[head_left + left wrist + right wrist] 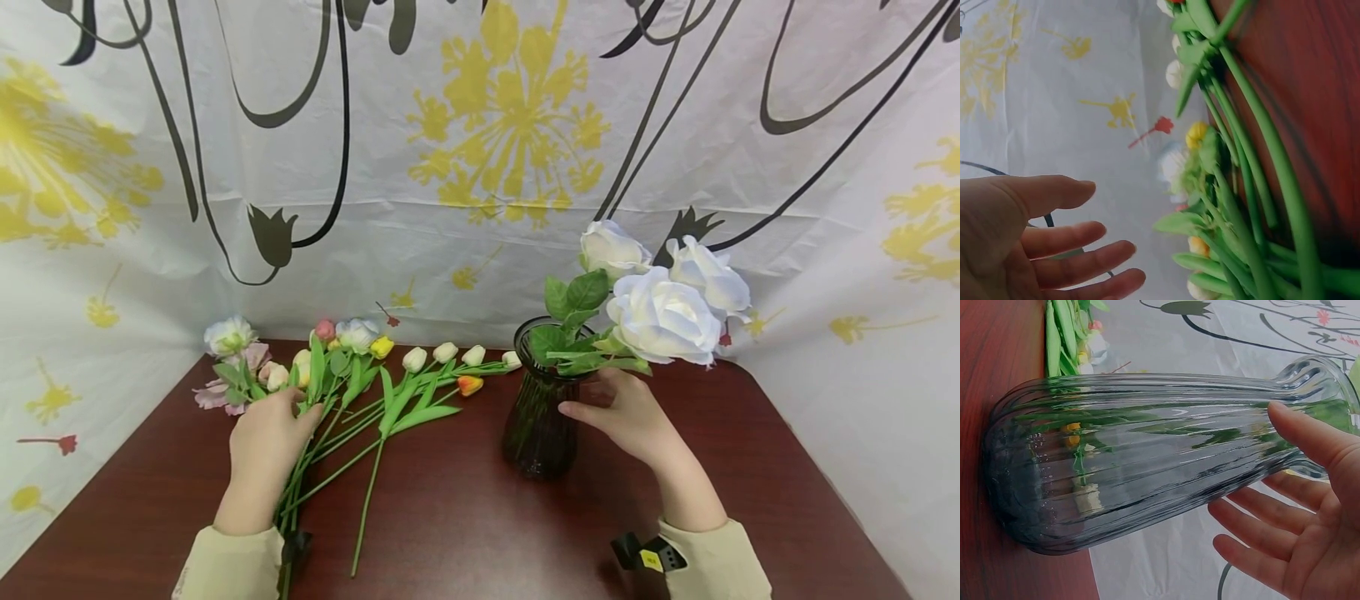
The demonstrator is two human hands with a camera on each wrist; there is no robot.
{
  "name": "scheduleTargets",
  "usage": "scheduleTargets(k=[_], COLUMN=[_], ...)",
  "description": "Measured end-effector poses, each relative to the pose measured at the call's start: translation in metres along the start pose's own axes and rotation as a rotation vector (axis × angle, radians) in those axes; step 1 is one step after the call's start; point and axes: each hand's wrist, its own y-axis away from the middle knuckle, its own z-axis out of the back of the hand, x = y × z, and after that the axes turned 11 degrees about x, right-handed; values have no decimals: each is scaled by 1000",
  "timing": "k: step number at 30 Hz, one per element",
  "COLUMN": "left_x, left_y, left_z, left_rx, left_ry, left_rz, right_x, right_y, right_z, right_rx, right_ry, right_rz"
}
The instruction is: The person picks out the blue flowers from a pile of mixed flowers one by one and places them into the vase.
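Note:
A dark, ribbed glass vase (536,442) stands upright on the table, holding several large white-blue roses (663,315) that lean right. Beside its neck is my right hand (637,423), thumb and fingers spread apart around the glass; in the right wrist view the thumb overlaps the clear-looking vase (1141,462), and whether it touches cannot be told. Over the pile of artificial flowers on the left hovers my left hand (264,446). In the left wrist view that hand (1054,244) has loosely extended fingers, apart from the green stems (1235,231), and holds nothing.
White tulips (444,353) and an orange tulip (470,385) lie mid-table, their stems pointing toward me. Pink and pale blooms (231,337) lie at the far left. A patterned white cloth (510,275) rises behind and beside the dark red table (450,517).

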Motion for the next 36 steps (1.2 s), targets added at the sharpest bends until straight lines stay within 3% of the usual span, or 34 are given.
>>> scheduleTargets(k=[7,16,36], left_x=[10,17,25], left_y=[-3,-4,-5], left_z=[1,-5,-16], left_rx=[101,195,263], left_ry=[-1,4,28], left_rz=[55,78,139], right_x=[0,0,-3], right_y=[0,0,0], right_z=[-1,-1,-1], right_rx=[3,3,7], right_ry=[5,29,6], right_rz=[5,-17,-18])
